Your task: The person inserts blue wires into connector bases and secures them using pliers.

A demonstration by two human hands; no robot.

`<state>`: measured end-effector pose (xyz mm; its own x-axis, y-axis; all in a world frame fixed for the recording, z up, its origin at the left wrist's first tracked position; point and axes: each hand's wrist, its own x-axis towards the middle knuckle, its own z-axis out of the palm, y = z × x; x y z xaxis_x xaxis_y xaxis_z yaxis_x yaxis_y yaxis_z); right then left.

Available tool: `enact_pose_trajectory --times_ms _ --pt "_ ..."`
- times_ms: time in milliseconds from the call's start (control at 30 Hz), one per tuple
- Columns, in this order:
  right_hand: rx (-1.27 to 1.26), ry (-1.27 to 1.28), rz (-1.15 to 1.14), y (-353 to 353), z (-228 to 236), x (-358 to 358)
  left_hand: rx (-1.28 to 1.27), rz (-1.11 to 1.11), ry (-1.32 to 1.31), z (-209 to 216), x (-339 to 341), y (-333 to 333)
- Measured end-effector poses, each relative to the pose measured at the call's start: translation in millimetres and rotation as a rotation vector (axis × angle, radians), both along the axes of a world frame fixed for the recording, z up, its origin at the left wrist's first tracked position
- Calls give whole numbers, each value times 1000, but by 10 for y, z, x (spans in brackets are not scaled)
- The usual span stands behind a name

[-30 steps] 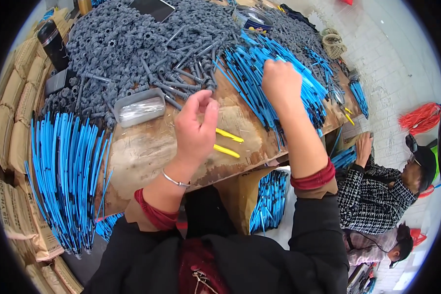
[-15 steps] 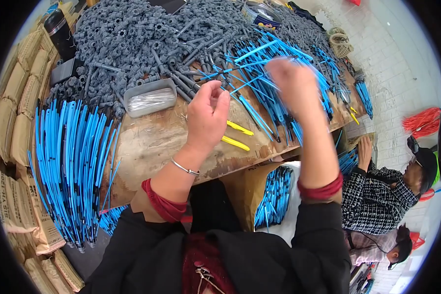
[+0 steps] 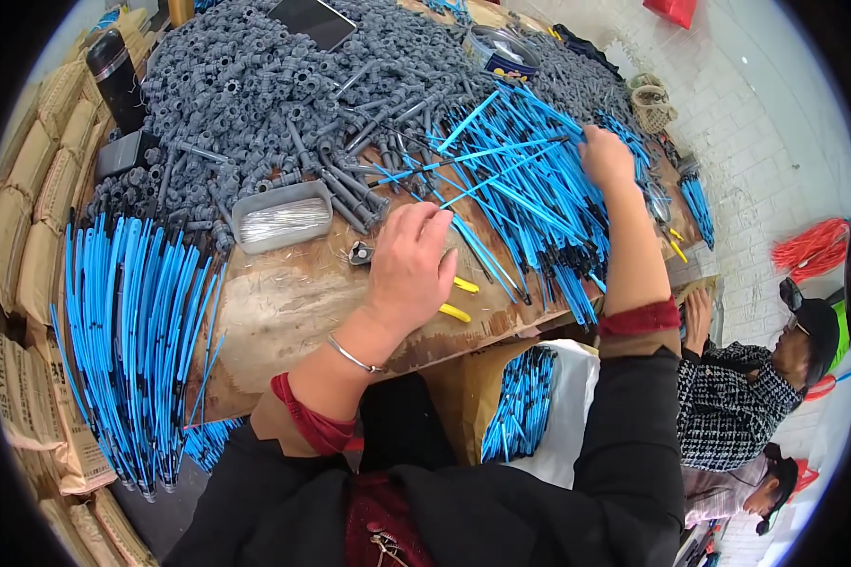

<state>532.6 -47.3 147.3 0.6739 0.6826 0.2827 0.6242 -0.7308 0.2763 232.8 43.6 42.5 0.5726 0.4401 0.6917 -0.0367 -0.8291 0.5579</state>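
My left hand [image 3: 408,265] is loosely open, its fingers bent and the thumb held apart. It hangs over a pair of pliers with yellow handles [image 3: 456,313], hiding their middle; whether it touches them I cannot tell. Farther right, my right hand [image 3: 608,158] reaches to the far side of a heap of blue sticks with black ends [image 3: 529,198]. Its fingers are closed at the end of a blue stick [image 3: 525,147] that lies across the heap. A grey tray [image 3: 253,242] of thin metal wires sits left of my left hand.
A large mound of grey plastic fittings [image 3: 246,94] covers the back, with a tablet [image 3: 314,23] and a round tin [image 3: 503,55] on it. Blue sticks fan out at the left [image 3: 142,331]. Below the front edge stands a lined bag [image 3: 569,378]. A co-worker [image 3: 738,406] sits at the right.
My right hand, blurred before, has moved right and onto the far side of the blue heap. The left hand has turned more palm-down above the pliers. The whole view has shifted slightly.
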Motion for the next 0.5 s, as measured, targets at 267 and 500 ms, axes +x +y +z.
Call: enact_pose_trajectory --times_ms 267,500 --pt "14 -270 124 -156 -41 -959 37 8 -6 -55 3 96" --pt "148 -265 189 -348 -341 -1650 30 189 154 -173 352 -198"
